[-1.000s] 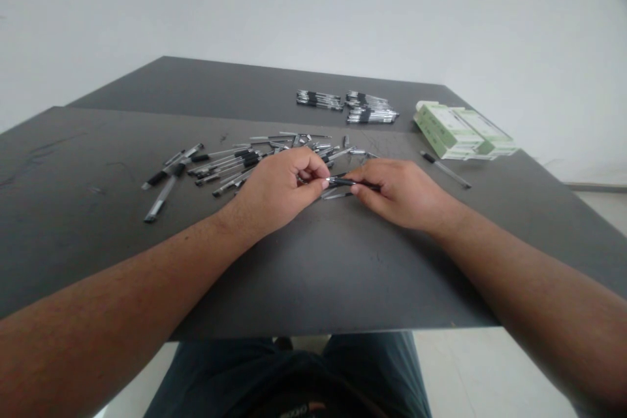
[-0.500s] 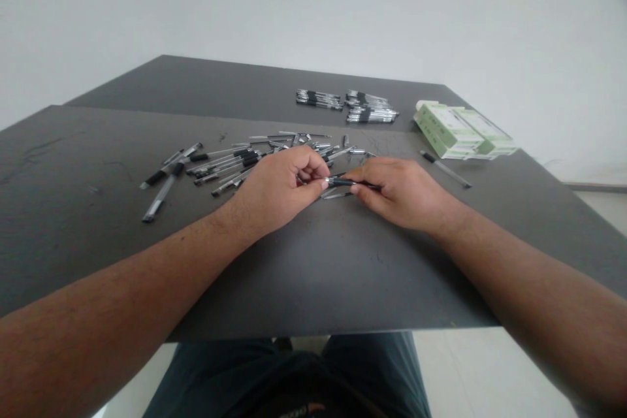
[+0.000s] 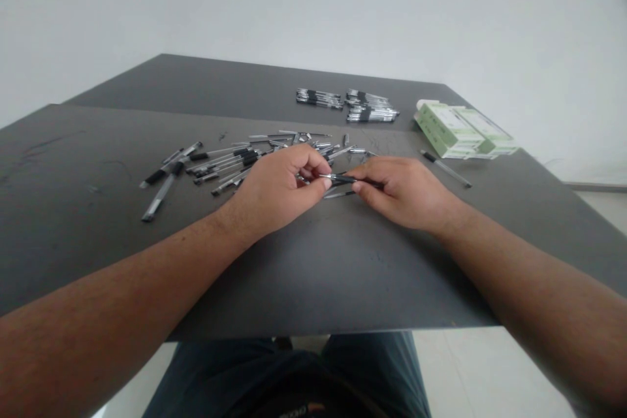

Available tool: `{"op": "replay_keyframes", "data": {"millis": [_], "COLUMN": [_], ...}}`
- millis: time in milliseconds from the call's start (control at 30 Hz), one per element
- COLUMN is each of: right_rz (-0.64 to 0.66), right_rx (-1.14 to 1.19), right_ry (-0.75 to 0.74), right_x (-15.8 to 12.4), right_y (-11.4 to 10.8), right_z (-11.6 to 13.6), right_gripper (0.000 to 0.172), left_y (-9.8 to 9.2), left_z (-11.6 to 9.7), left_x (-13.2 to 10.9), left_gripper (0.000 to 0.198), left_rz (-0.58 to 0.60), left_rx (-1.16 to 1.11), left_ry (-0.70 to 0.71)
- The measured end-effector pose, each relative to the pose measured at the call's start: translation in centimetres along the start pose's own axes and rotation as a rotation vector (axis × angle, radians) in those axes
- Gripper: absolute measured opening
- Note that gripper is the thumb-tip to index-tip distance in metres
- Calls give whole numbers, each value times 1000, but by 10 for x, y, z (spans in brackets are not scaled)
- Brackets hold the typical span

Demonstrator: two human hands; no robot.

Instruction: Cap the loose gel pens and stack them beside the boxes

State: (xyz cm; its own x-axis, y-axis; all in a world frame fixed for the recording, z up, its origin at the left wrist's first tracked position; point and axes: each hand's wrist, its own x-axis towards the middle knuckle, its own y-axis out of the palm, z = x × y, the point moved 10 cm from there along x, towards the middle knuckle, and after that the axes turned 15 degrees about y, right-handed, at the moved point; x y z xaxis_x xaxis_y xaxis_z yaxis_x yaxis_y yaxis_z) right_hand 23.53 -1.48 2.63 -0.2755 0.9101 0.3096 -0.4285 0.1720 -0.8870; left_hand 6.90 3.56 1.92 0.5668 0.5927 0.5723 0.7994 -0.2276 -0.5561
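Between my two hands is a pen point(image 3: 343, 179) with a black grip and a silvery tip, lying nearly level above the table. My left hand point(image 3: 287, 186) pinches its tip end between thumb and forefinger. The fingers of my right hand point(image 3: 399, 191) are closed on its dark body, and part of the pen is hidden by them. Just beneath the pen lie some thin clear pieces point(image 3: 337, 194). Behind my left hand a loose pile of pens and pen parts point(image 3: 235, 160) spreads over the table.
At the left, several capped pens point(image 3: 164, 192) lie crossed. Bundled pens point(image 3: 369, 114) and another bundle point(image 3: 318, 99) rest farther back on the dark table point(image 3: 318, 274). Green and white boxes point(image 3: 453, 130) stand at the right, with a single pen point(image 3: 445, 168) in front of them.
Around the pen, the fingers have shifted slightly, and more of its silvery tip shows by my left fingertips. Both hands stay in nearly the same place.
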Motion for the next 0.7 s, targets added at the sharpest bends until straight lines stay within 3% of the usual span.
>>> {"op": "replay_keyframes", "data": {"millis": [333, 500, 700], "right_rz": [16, 5, -3], "right_rx": [-27, -37, -48], "right_ry": [-14, -24, -5], "right_x": [0, 0, 0], "right_y": [0, -2, -2], "right_z": [0, 2, 0], "right_gripper": [29, 29, 28], "left_y": [4, 4, 3], "left_z": [13, 2, -5], "left_x": [-1, 2, 3], "left_gripper": [21, 20, 21], "left_rz": [27, 123, 141], "left_rx": [3, 126, 178], "left_ry": [-63, -28, 9]}}
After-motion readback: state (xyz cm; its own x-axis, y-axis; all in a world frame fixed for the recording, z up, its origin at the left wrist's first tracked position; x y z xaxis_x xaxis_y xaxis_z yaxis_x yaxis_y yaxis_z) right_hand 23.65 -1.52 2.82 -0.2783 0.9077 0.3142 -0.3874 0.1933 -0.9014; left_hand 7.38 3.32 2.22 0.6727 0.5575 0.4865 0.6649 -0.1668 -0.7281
